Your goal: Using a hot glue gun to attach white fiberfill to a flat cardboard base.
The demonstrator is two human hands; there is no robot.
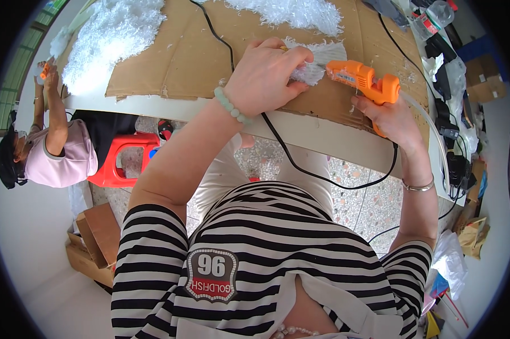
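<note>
Head view: a white fringed piece lies over cardboard on the bench, pinched between left hand thumb and fingers. At its right, an orange glue gun, gripped by the right hand, points toward it; contact is unclear. Farther left lies a white fringe heap, near a seated co-worker.

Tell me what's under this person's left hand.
A white shaggy piece shows past the left hand, over brown cardboard; a black cable vanishes behind the hand. Whatever else the hand covers can't be seen.
</note>
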